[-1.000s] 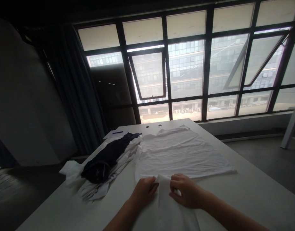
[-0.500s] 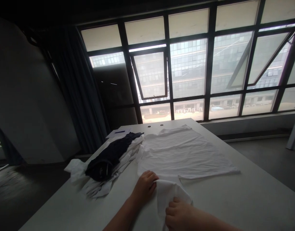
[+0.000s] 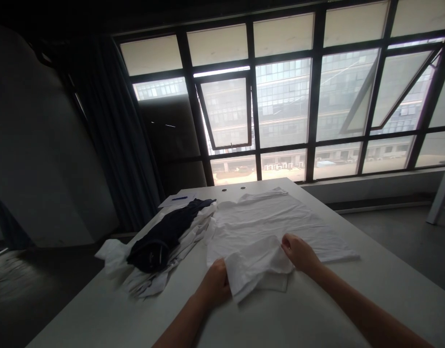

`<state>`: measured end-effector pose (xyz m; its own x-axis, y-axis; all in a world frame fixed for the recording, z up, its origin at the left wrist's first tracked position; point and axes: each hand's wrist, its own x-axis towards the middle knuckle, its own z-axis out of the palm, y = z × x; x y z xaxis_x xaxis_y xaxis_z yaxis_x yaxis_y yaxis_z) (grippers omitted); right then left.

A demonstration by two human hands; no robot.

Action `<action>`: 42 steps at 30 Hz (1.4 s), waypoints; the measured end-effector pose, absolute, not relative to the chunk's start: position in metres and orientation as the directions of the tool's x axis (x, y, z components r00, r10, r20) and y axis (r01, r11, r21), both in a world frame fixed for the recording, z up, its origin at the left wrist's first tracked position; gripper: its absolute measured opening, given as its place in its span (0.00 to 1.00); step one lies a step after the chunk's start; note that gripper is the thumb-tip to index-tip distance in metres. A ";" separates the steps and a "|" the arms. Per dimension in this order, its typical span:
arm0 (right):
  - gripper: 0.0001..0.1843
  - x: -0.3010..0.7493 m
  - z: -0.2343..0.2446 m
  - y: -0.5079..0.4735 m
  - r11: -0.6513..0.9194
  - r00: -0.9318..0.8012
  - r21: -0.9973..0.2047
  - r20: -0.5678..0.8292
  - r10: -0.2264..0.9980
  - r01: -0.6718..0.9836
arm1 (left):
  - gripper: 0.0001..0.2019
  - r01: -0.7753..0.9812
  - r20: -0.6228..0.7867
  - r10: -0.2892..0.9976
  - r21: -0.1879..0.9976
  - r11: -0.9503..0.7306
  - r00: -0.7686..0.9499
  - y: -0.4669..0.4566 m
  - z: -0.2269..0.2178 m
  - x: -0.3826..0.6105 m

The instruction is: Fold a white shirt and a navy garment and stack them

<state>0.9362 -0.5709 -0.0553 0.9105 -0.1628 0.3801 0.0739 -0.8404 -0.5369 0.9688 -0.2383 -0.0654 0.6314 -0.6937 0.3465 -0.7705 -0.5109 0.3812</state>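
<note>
A white T-shirt (image 3: 276, 222) lies spread on the white table (image 3: 371, 290). Its near sleeve (image 3: 257, 266) is folded up over the body of the shirt. My left hand (image 3: 215, 282) is closed on the sleeve's near left edge. My right hand (image 3: 298, 252) grips the sleeve's far right corner, over the shirt's middle. Both forearms reach in from the bottom of the view.
A heap of white garments (image 3: 160, 270) with a dark navy one (image 3: 164, 234) on top lies at the table's left edge. A paper with a blue pen (image 3: 179, 198) sits at the far left corner. Large windows stand behind; a white table leg (image 3: 440, 195) at right.
My right hand has carried the sleeve from near the table's front up and away onto the shirt's body. My left hand has stayed at the sleeve's left edge.
</note>
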 end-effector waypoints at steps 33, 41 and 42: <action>0.20 0.905 0.006 -0.544 0.161 0.995 -0.987 0.027 0.099 0.010 | 0.34 -0.152 -0.417 -0.787 0.834 -0.530 0.456 -0.215 -0.006 0.957; 0.13 0.961 -0.061 -0.639 0.412 0.893 -0.910 -0.224 -0.391 -0.048 | 0.24 -0.458 -0.342 -0.790 0.670 -0.585 0.510 -0.205 -0.002 0.966; 0.14 0.961 -0.070 -0.642 0.402 0.888 -0.912 -0.244 -0.390 -0.074 | 0.23 -0.438 -0.350 -0.773 0.667 -0.602 0.529 -0.205 -0.003 0.967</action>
<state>0.9605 -0.6424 -0.0702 0.8880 -0.3898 -0.2441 -0.0743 0.4023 -0.9125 0.9665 -0.2054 -0.0032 0.5291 -0.7729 -0.3503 -0.4383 -0.6024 0.6671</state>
